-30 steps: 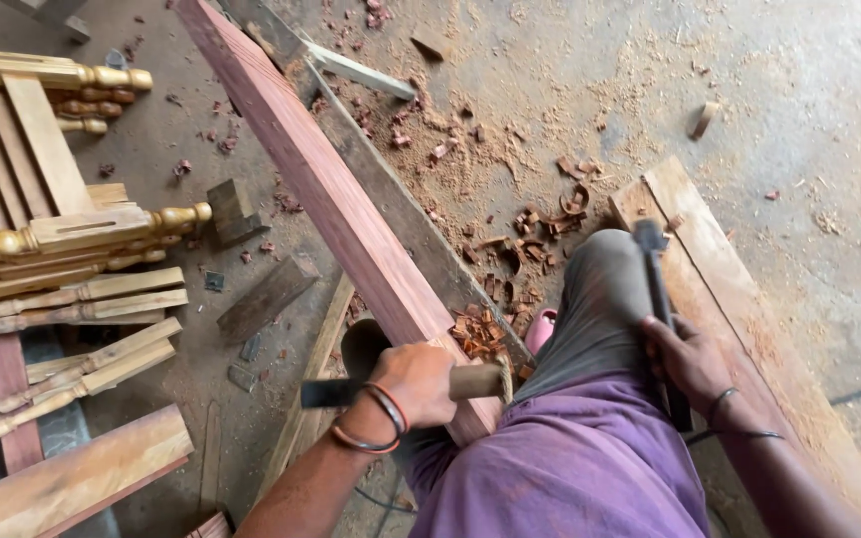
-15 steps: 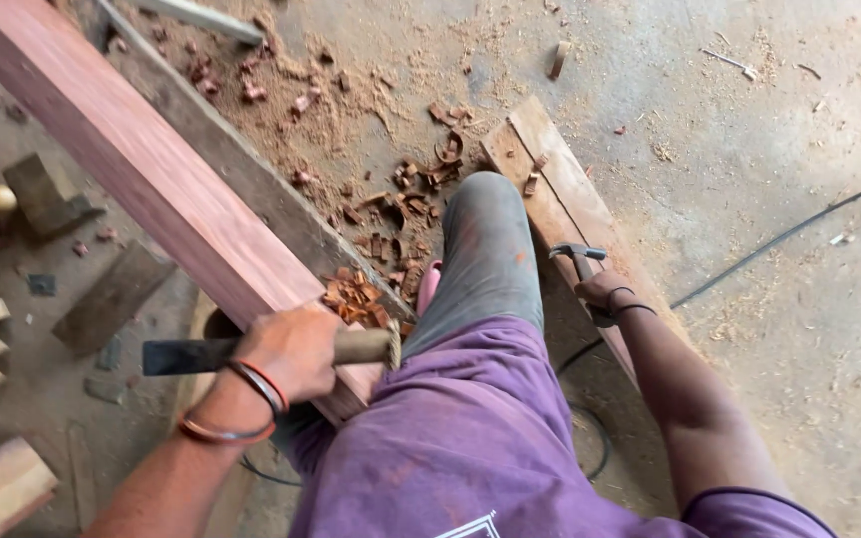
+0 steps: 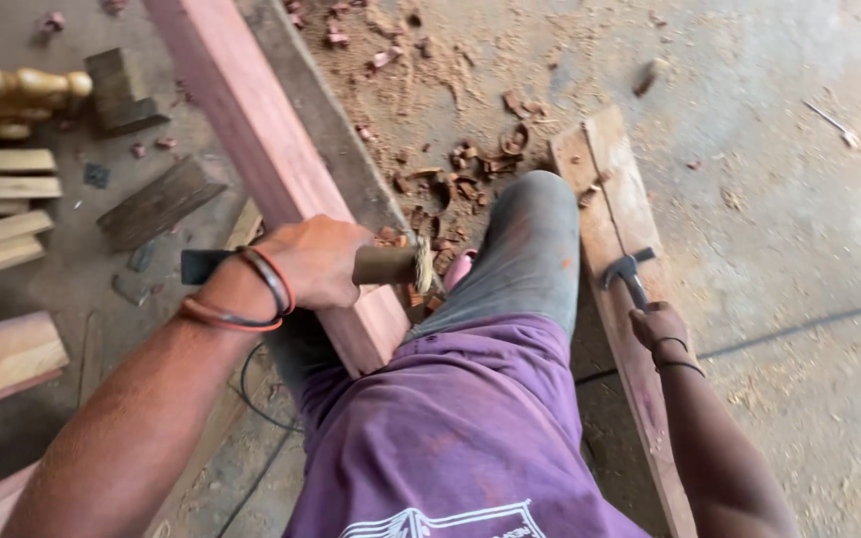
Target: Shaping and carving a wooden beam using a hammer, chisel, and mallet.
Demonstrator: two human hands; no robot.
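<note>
- Chisel (image 3: 371, 265): lies crosswise over the reddish beam, its wooden handle with a frayed end pointing toward the person's knee and its dark blade sticking out on the far side of the wrist.
- Left hand (image 3: 316, 261): fingers wrapped tight around the chisel handle; red and brown bangles sit on the wrist.
- Reddish beam (image 3: 251, 130): a long squared length of wood running from the top of the view down to the person's lap, with a grey plank lying alongside it.
- Hammer (image 3: 628, 274): a claw hammer, its head resting over the pale plank beside the right leg.
- Right hand (image 3: 658, 327): fingers closed around the lower end of the hammer handle; a dark band circles the wrist.
- Pale plank (image 3: 605, 189): lies flat on the floor, just right of the bent knee in grey trousers.
- Wood chips (image 3: 480, 164): reddish curls scattered on the dusty floor between beam and plank.
- Turned wooden pieces (image 3: 12, 95): stacked at the left edge, near loose offcuts.
</note>
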